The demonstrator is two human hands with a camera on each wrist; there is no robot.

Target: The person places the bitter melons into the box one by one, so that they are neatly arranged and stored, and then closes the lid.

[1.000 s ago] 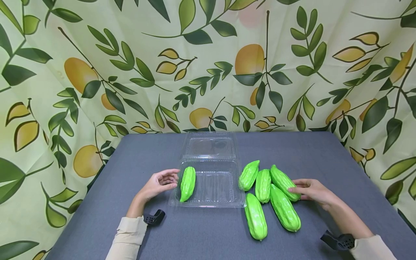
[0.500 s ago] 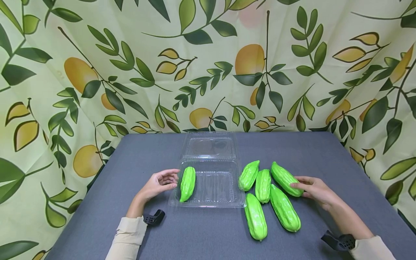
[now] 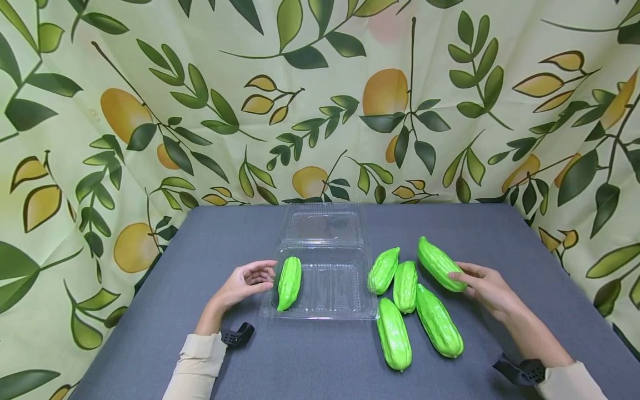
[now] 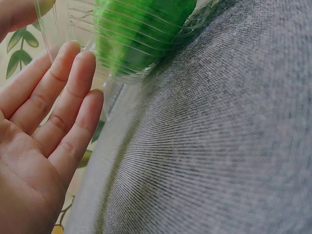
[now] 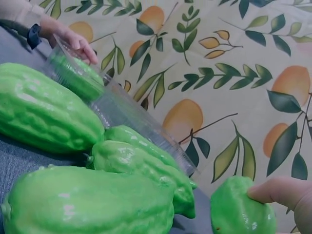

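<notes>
My right hand (image 3: 491, 288) pinches one end of a bright green bitter melon (image 3: 436, 263) between thumb and fingers. In the right wrist view the thumb presses on that held melon (image 5: 239, 207). My left hand (image 3: 245, 284) is beside the left wall of a clear plastic clamshell box (image 3: 332, 286), fingers loosely bent and holding nothing. In the left wrist view its fingers (image 4: 80, 78) come right up to the box wall. Inside the box, along its left side, lies one bitter melon (image 3: 289, 283). The lid (image 3: 324, 225) is folded back flat behind the base.
Several more bitter melons lie on the grey table (image 3: 225, 361) right of the box: one melon (image 3: 383, 270) at its right edge, another (image 3: 404, 286) beside that, a front one (image 3: 394, 334) and one (image 3: 439, 321) nearest the right hand. A leaf-patterned cloth (image 3: 320, 100) hangs behind.
My right hand has raised the gripped bitter melon up and away from the group, opening a gap to the melons beside it. The left hand and the box have stayed in place.
</notes>
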